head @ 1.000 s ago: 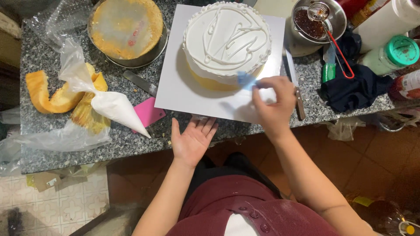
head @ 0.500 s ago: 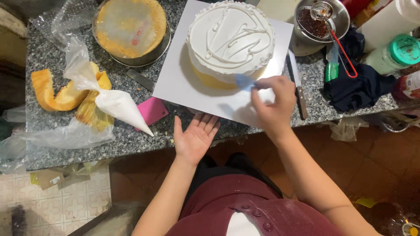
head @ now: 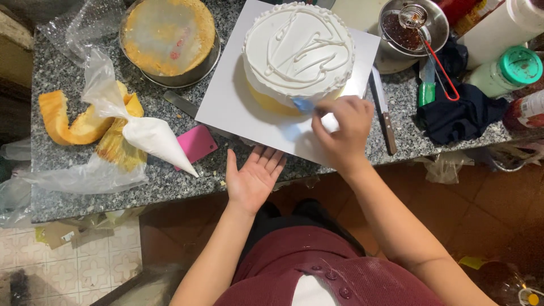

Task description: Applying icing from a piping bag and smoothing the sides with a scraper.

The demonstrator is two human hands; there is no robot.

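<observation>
A round cake covered in white cream sits on a white square board on the granite counter. My right hand grips a blue scraper and presses it against the cake's near side, where yellow sponge shows. My left hand lies flat and open, palm up, under the board's near edge at the counter's rim, fingers spread.
A filled white piping bag and pink scraper lie left of the board, by yellow cake trimmings. A round cake tin stands at back left. A knife, metal bowl with red-handled whisk, dark cloth and bottles stand right.
The blue scraper and my right hand have kept working along the cake's near side, shifting slightly left. My left hand stays under the board's edge.
</observation>
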